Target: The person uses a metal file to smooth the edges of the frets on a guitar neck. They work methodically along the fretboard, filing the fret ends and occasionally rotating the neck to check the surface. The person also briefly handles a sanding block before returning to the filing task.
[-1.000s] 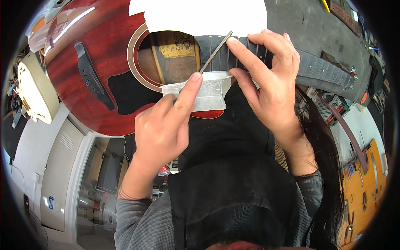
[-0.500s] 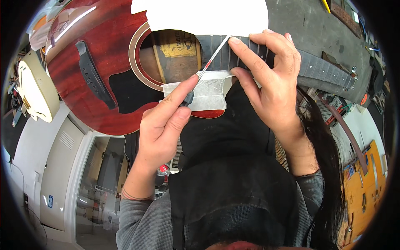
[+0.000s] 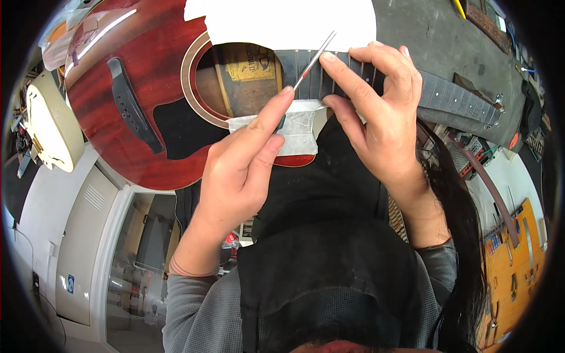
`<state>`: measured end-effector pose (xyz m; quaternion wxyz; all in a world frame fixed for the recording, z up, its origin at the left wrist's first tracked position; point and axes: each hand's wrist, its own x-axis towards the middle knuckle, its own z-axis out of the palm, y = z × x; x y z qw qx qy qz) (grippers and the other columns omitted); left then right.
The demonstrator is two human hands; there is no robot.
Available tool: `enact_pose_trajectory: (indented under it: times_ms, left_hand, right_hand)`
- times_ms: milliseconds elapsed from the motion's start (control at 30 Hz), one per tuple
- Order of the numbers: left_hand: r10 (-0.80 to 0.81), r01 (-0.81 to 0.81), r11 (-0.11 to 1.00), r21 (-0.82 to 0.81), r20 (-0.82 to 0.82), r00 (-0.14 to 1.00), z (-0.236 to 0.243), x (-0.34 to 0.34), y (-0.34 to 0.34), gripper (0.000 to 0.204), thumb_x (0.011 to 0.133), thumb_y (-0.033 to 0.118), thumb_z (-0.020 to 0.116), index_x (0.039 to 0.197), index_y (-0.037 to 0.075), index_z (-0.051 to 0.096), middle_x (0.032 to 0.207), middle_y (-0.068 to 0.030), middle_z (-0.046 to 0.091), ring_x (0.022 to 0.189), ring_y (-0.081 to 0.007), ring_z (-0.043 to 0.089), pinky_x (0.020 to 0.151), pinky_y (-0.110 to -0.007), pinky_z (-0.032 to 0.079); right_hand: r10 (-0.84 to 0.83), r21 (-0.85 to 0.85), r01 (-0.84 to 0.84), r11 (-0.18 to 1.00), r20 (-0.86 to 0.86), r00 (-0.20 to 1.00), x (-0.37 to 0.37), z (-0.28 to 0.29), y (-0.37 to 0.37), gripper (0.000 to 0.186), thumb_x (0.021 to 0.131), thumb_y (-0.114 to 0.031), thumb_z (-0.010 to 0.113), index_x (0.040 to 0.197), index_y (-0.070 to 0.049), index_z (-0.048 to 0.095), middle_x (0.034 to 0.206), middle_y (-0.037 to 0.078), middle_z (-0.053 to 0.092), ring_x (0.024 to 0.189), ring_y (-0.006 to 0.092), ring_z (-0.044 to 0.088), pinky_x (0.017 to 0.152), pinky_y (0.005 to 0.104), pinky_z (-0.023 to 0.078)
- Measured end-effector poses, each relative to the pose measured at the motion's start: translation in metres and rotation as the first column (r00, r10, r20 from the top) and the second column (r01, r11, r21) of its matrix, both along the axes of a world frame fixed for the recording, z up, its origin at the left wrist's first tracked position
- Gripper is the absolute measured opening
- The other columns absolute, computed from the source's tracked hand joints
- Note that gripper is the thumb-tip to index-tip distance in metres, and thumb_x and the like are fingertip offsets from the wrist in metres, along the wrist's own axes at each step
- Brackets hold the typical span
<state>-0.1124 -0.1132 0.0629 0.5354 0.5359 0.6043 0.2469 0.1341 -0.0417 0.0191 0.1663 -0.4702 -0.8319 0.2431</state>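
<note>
My left hand (image 3: 238, 165) is closed on a slim metal file (image 3: 313, 57) with a dark handle. The file slants over the fretboard (image 3: 288, 70) of a red acoustic guitar (image 3: 129, 35), beside the soundhole (image 3: 238, 79). My right hand (image 3: 382, 120) grips across the neck, thumb at the lower edge and fingers at the upper, with the index fingertip beside the file. White sheet material (image 3: 288, 20) covers the guitar above the fretboard, and pale masking tape (image 3: 297, 135) lies below it. A black bridge (image 3: 129, 100) and pickguard (image 3: 182, 129) are at the left.
A grey bench (image 3: 441, 35) lies behind the neck. A cream guitar body (image 3: 50, 117) stands at far left above a door (image 3: 85, 235). Tools hang on an orange board (image 3: 512, 276) at lower right. A curved brown strip (image 3: 494, 194) runs beside it.
Since half a second ago, my left hand has moved up and right with the file, whose tip now reaches past the fretboard's upper edge. My right hand has barely moved.
</note>
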Motion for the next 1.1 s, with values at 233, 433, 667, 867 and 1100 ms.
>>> enact_pose_trajectory:
  times_ms: [233,433,667,867,1100]
  left_hand:
    - [-0.174,0.226,0.968,0.107,-0.361,0.916,0.0,-0.001,-0.002,0.065,0.098,-0.006,0.072,0.161,0.007,0.064,0.121,-0.0226,0.08,0.09,-0.0341,0.079,0.082,-0.04,0.063]
    - [-0.042,0.084,0.973,0.213,-0.195,0.98,-0.013,0.001,0.006,0.061,0.101,-0.002,0.07,0.161,0.006,0.063,0.11,-0.0153,0.081,0.076,-0.0229,0.073,0.076,-0.035,0.06]
    - [0.259,-0.14,0.874,-0.465,0.202,0.944,0.014,-0.002,-0.003,0.048,0.113,0.006,0.061,0.161,-0.002,0.06,0.145,-0.0179,0.076,0.118,-0.0163,0.075,0.104,-0.031,0.056]
    - [0.186,-0.115,0.952,-0.285,0.237,0.954,0.002,0.01,0.001,0.048,0.113,0.005,0.062,0.16,-0.002,0.06,0.149,-0.0203,0.074,0.128,-0.0192,0.074,0.108,-0.031,0.053]
    - [0.248,-0.164,0.937,-0.307,0.259,0.933,0.004,0.001,-0.016,0.047,0.112,0.003,0.062,0.159,-0.003,0.062,0.148,-0.0183,0.075,0.12,-0.0151,0.074,0.104,-0.028,0.053]
  right_hand:
    - [-0.001,0.015,0.001,1.0,-0.001,1.0,0.0,0.0,0.0,0.065,0.083,-0.013,0.093,0.145,-0.022,0.077,0.141,0.007,0.064,0.141,0.0316,0.058,0.126,0.0611,0.037]
    - [0.006,-0.027,-0.008,1.0,-0.042,0.999,0.006,0.003,0.003,0.064,0.084,-0.011,0.093,0.145,-0.02,0.077,0.146,0.007,0.064,0.144,0.0341,0.058,0.126,0.0629,0.038]
    - [-0.011,-0.02,0.012,1.0,0.018,1.0,0.012,0.004,0.0,0.062,0.087,-0.01,0.092,0.146,-0.021,0.076,0.147,0.008,0.065,0.145,0.0357,0.059,0.128,0.0666,0.035]
    - [-0.023,-0.026,0.023,0.999,-0.003,1.0,0.011,0.002,-0.001,0.062,0.086,-0.01,0.092,0.145,-0.021,0.076,0.148,0.008,0.065,0.146,0.0357,0.059,0.128,0.0683,0.034]
    - [-0.02,-0.023,0.019,1.0,-0.011,1.0,0.012,0.0,-0.002,0.061,0.086,-0.01,0.092,0.144,-0.022,0.076,0.148,0.008,0.065,0.147,0.0358,0.059,0.129,0.0691,0.033]
